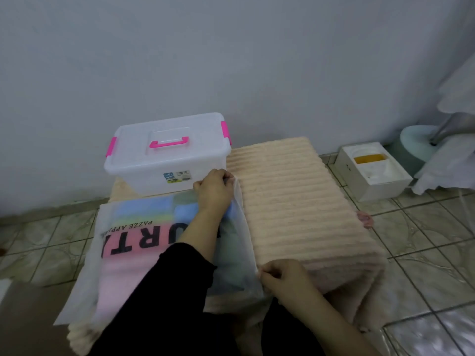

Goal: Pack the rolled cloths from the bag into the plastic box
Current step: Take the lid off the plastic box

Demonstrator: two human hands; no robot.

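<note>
While the fingers of the left hand (pixel 213 188) pinch the far corner of the bag's (pixel 123 242) open edge, the right hand (pixel 282 277) pinches the near corner. Coloured cloths (pixel 144 211) lie inside the see-through bag on a ribbed beige cover (pixel 295 201). Just behind the bag stands the plastic box (pixel 164 160), its lid closed.
</note>
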